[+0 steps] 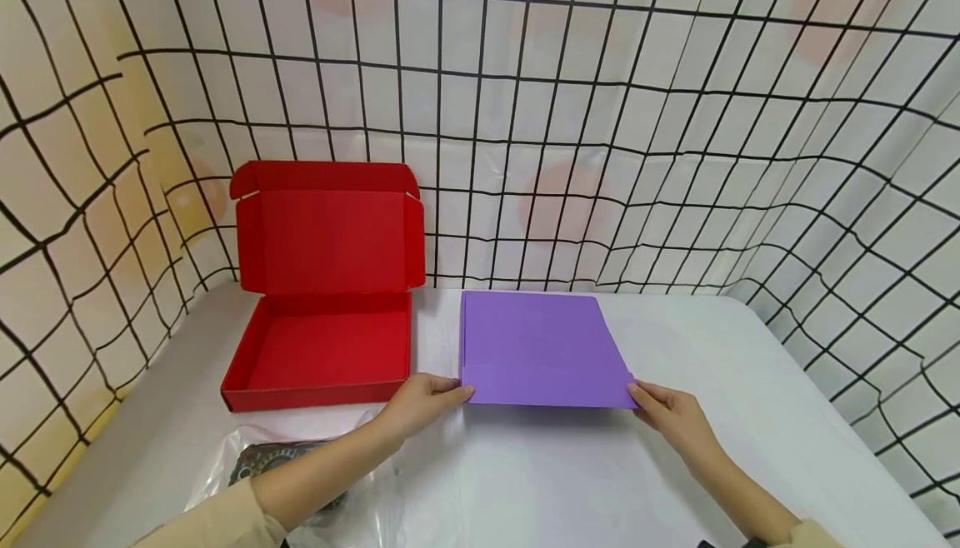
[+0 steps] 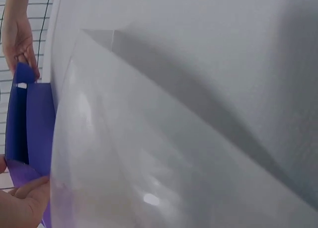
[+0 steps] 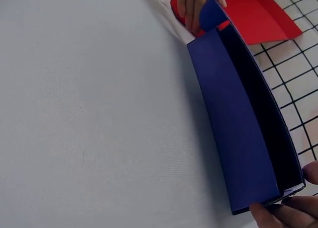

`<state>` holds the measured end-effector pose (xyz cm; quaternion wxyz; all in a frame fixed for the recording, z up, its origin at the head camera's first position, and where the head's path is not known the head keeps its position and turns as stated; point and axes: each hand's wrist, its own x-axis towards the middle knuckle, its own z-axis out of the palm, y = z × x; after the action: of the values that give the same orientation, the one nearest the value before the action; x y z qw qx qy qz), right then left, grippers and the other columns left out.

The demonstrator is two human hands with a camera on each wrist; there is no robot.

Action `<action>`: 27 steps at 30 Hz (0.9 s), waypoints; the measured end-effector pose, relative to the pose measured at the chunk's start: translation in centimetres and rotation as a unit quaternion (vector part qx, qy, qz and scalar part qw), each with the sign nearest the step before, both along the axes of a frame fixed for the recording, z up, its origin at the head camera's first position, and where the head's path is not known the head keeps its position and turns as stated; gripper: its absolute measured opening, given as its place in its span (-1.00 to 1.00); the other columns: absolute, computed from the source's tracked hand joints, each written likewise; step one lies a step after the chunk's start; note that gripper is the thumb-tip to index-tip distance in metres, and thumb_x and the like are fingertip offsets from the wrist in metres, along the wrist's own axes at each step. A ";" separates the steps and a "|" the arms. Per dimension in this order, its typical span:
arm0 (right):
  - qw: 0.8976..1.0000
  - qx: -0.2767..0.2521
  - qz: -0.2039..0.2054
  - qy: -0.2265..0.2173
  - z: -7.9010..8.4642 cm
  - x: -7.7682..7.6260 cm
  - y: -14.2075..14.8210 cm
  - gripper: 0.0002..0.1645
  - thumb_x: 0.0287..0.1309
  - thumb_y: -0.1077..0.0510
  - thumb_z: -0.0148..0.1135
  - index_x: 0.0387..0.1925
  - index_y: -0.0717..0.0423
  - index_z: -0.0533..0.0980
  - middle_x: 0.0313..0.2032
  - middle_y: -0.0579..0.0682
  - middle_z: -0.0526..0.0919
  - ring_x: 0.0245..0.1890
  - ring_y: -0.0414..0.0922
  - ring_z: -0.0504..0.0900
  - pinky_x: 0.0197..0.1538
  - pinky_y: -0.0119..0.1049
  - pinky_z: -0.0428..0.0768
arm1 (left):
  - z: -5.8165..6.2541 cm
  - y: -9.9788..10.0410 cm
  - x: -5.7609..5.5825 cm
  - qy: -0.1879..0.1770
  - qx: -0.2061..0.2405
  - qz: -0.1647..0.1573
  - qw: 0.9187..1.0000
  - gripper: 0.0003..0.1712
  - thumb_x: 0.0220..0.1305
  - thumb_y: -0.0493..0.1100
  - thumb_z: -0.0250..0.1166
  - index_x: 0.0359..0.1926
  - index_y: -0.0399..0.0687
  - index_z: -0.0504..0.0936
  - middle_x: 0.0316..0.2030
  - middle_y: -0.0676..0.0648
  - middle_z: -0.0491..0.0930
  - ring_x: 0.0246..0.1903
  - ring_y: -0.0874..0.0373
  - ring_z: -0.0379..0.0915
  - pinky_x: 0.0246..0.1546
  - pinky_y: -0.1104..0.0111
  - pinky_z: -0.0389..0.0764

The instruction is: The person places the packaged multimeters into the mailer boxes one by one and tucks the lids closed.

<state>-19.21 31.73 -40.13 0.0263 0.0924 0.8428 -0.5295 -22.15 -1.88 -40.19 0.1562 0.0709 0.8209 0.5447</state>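
A purple cardboard box [image 1: 536, 348] stands on the white table with its lid slightly raised along the front. At the lid's near left corner, my left hand [image 1: 423, 402] pinches the edge, thumb on top. Its near right corner is held by my right hand [image 1: 678, 419] in the same way. In the right wrist view, a dark gap shows between the raised lid and the box's front wall [image 3: 233, 118]. The side flap [image 3: 212, 13] of the lid sticks out by the left hand. The inside of the box is hidden.
A red cardboard box [image 1: 322, 348] stands open to the left, its lid upright. Below it, under my left forearm, lies a clear plastic bag [image 1: 367, 481] with a dark patterned item [image 1: 270, 456] inside. Black grid netting [image 1: 480, 140] over white sheeting encloses the table's back and sides.
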 end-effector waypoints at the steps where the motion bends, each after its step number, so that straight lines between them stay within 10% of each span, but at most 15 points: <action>1: 1.000 -0.002 0.001 -0.001 0.0 0.0 0.0 -0.35 0.29 0.02 0.05 0.16 0.50 0.28 0.07 0.33 0.45 -0.23 -0.46 0.56 -0.07 -0.47 0.54 | 0.0 0.0 0.0 0.000 -0.001 -0.001 1.000 -0.47 0.19 -0.02 0.25 0.01 -0.39 0.54 -0.05 -0.23 0.59 0.05 -0.17 0.41 0.01 0.00 0.46; 18: 1.000 -0.002 0.013 0.010 -0.3 0.1 0.2 -0.39 0.26 0.11 0.09 0.17 0.51 0.27 0.05 0.33 0.48 -0.27 -0.51 0.55 -0.09 -0.45 0.56 | -0.6 -0.6 -0.3 -0.005 0.036 -0.010 0.999 -0.46 0.17 -0.05 0.28 0.03 -0.41 0.52 -0.21 -0.20 0.65 -0.19 -0.03 0.58 -0.11 0.20 0.58; 27: 0.990 0.139 0.018 0.029 -0.8 -0.1 0.8 -0.35 0.16 -0.10 0.18 0.16 0.22 0.41 -0.09 0.10 0.65 -0.08 -0.20 0.61 -0.13 -0.51 0.49 | -1.4 -0.5 -0.8 -0.016 0.026 0.001 1.000 -0.58 0.11 -0.10 0.33 -0.11 -0.32 0.51 -0.27 -0.09 0.61 -0.27 0.10 0.52 -0.19 0.27 0.58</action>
<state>-19.31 32.49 -40.91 -0.0014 0.0650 0.9103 -0.4088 -22.92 -2.37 -41.57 0.1675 0.0655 0.8040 0.5667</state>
